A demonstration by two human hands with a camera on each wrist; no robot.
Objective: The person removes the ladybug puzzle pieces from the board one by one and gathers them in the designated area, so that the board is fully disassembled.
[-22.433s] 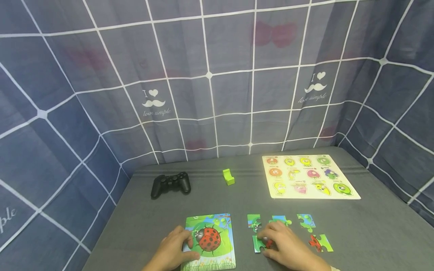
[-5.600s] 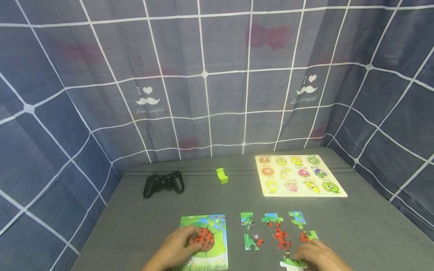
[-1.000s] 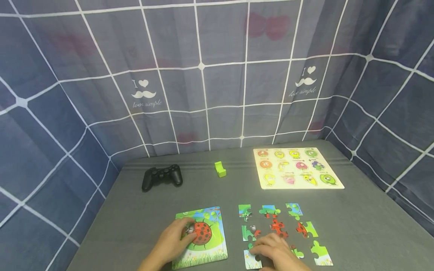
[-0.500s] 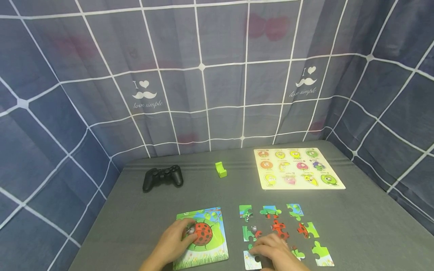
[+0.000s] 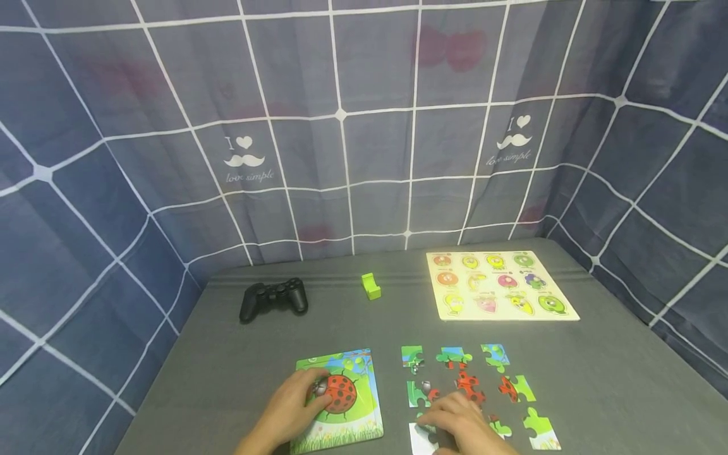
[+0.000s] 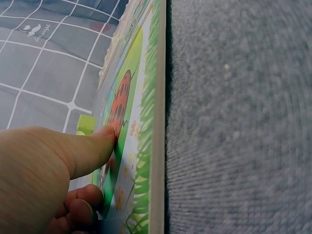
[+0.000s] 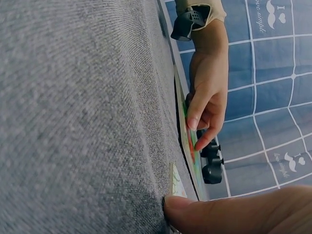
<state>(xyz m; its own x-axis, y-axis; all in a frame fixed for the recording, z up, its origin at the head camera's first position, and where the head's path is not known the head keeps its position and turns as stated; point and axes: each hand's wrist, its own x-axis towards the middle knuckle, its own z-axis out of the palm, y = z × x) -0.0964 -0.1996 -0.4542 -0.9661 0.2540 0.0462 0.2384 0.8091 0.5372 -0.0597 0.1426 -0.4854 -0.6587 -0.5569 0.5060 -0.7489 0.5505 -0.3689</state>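
A square ladybug puzzle board (image 5: 364, 407) lies on the grey table under my left hand (image 5: 287, 404). In the left wrist view, the thumb (image 6: 100, 146) touches the printed ladybug, and the other fingers bend against the picture. My right hand (image 5: 463, 426) pinches a jigsaw piece (image 5: 421, 440) at the lower left of a loose layout; glare whitens its face. The right wrist view shows that piece's edge (image 7: 176, 181) beside the thumb. Around it lie separate pieces, such as a green one (image 5: 412, 356), a red spotted one (image 5: 467, 381) and a grassy corner (image 5: 543, 430). The right hand partly covers the bottom-middle piece.
Behind the pieces lies a cream fruit puzzle board (image 5: 500, 284). A small lime-green block (image 5: 371, 287) and a black game controller (image 5: 273, 300) stand farther back. Checked blue-grey cloth (image 5: 375, 151) hangs around the back and sides.
Loose pieces have been spread into rough rows since the oldest frame. My right hand has moved from the lower right to the lower left. Its piece now looks whiter; the left hand stays on the board.
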